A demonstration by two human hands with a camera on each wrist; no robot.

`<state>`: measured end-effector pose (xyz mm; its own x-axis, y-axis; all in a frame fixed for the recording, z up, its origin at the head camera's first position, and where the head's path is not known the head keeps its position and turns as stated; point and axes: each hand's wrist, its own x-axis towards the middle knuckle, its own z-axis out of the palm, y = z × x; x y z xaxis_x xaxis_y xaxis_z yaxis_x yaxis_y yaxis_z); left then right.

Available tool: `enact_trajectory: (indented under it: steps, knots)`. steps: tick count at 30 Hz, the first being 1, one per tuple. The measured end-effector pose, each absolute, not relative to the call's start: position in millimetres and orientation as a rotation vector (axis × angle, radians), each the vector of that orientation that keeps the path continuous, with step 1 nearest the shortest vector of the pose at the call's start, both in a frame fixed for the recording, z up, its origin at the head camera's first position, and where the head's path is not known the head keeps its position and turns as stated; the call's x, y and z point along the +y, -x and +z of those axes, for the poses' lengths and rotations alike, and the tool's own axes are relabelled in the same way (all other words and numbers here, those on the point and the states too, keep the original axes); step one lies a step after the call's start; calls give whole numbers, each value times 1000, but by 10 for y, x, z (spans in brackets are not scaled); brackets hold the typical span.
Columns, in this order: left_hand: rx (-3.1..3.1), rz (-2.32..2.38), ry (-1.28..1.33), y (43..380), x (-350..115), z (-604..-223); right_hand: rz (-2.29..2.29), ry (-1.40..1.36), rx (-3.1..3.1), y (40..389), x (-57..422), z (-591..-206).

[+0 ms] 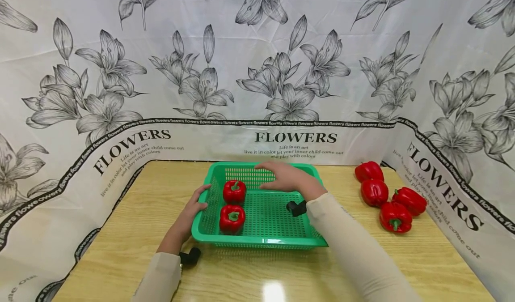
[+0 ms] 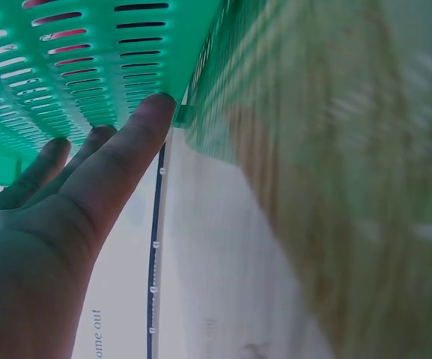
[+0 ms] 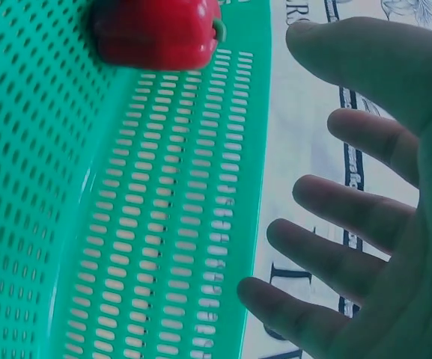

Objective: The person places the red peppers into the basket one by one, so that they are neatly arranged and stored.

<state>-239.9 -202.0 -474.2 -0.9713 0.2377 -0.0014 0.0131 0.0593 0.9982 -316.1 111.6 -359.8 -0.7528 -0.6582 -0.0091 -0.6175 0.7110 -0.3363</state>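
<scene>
A green plastic basket (image 1: 261, 240) with slotted walls stands on the wooden table. Inside, at its left side, sit two red bell peppers, the back pepper (image 1: 234, 192) and the front pepper (image 1: 232, 219). My left hand (image 1: 189, 214) holds the basket's left rim; in the left wrist view its fingertips lie against the outer slotted wall. Over the basket's back right part hovers my right hand (image 1: 283, 176), fingers loosely extended and nothing in it. The right wrist view shows those fingers spread, with a red pepper (image 3: 159, 34) farther off by the basket wall.
Several more red peppers (image 1: 374, 192) lie grouped on the table (image 1: 414, 253) to the right of the basket. A white flower-printed cloth (image 1: 297, 143) closes off the back and sides. Black wrist camera mounts (image 1: 296, 208) sit at both wrists.
</scene>
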Motion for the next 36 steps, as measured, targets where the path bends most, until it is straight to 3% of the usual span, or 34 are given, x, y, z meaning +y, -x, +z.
enact_trajectory:
  steps: [12, 36]
  knots:
    - [2134, 2062, -246, 2375, -1975, -4734, -500, 1097, 2888, 3116, 1439, -3523]
    - [2143, 2042, -232, 2379, -1980, -4725, -505, 899, 3015, 3138, 1981, -3448]
